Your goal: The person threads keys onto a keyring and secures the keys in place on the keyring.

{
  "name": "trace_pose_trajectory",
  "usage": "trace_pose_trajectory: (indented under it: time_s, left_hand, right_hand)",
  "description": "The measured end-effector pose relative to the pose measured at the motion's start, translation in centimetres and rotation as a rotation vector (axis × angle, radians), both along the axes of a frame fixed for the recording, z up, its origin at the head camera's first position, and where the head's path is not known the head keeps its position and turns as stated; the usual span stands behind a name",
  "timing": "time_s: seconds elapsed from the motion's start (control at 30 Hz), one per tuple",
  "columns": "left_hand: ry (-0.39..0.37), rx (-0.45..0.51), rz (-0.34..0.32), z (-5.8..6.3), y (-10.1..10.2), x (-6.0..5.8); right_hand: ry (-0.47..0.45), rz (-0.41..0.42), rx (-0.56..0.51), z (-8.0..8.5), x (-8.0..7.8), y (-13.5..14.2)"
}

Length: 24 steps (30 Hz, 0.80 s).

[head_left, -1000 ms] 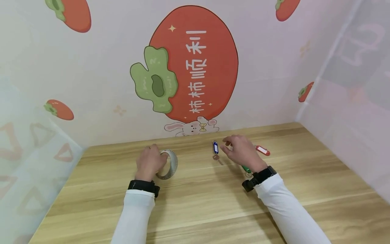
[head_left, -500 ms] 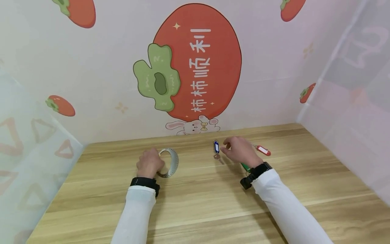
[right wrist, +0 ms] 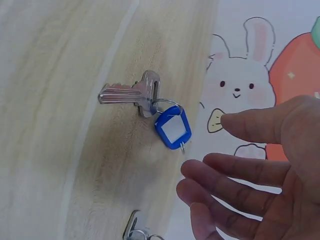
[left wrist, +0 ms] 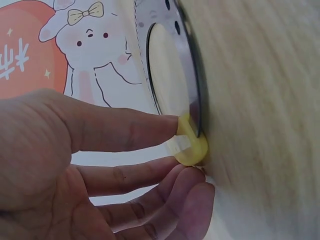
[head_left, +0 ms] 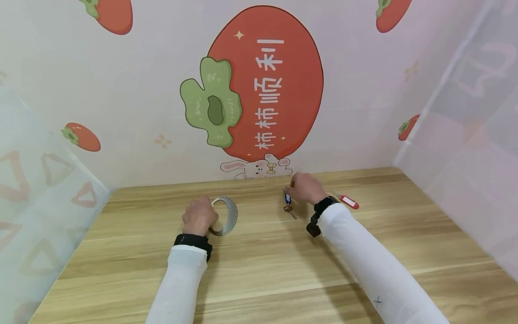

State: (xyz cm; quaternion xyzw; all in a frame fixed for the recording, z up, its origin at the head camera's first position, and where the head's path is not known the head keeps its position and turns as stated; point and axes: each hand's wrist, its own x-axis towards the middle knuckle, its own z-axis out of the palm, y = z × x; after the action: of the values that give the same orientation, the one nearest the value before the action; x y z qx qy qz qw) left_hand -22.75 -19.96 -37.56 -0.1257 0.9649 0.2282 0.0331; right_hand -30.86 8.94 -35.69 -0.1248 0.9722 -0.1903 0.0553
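Note:
My left hand (head_left: 199,216) pinches a yellow key tag (left wrist: 192,150) between thumb and fingers at the lower edge of a grey metal ring (head_left: 231,216). Holes and a toothed edge show on that ring, which leans on edge at the table. My right hand (right wrist: 250,185) hovers beside a blue key tag (right wrist: 173,128) with a white label, its thumb and fingers apart and nothing between them. A silver key (right wrist: 132,93) hangs off the tag's split ring and lies on the wood.
A red key tag (head_left: 349,202) with its key lies to the right of my right wrist. Part of another key (right wrist: 134,225) shows low in the right wrist view. Behind the wooden table (head_left: 251,270) stands a printed wall (head_left: 162,112).
My right hand has moved left to the blue key tag. The green tag that showed under that arm is now hidden. My left hand stays at the metal ring.

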Motion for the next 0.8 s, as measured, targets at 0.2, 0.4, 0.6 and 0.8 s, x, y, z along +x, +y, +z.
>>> trace_pose_trajectory:
  time_s: [0.2,0.4,0.6,0.8]
  left_hand:
    - [-0.019,-0.011,-0.001,0.1,0.1,-0.2]
    - [-0.025,-0.019,-0.024,0.2,0.3,-0.1]
    - [-0.045,-0.048,-0.068,0.5,0.6,0.2]
    - [-0.087,-0.068,-0.116,0.8,1.5,0.7]
  right_hand:
    - [-0.020,-0.046,0.006,-0.2,-0.5,-0.8]
    - [-0.046,-0.080,0.021,-0.8,-1.1,-1.2]
    - [-0.055,-0.103,0.028,-1.4,-1.7,-1.5]
    - [-0.039,-0.125,0.042,-1.9,-1.9,-1.9]
